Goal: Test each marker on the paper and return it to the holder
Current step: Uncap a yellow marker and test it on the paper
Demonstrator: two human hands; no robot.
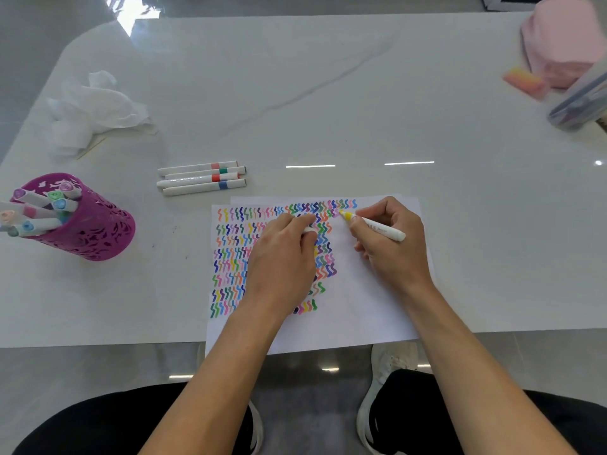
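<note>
Now, step: testing a yellow marker (374,226) on the paper (368,290); tip at the top rows of squiggles.
Right hand (391,247): fingers closed around the marker's white barrel, pen-style.
Left hand (282,257): palm down on the paper, pinning it; fingers curled, seemingly on a white cap, though I cannot tell for sure.
Next move: judged, finish the stroke, cap it, carry it left to the holder (88,224).
Paper: thin white sheet, near edge overhanging the table (328,110).
Holder: purple perforated plastic cup, well left, several markers inside.
Loose markers (202,178): four white barrels, lying just beyond the paper.
Table: glossy, marble-look.
Tissue (95,110): crumpled, far left.
</note>
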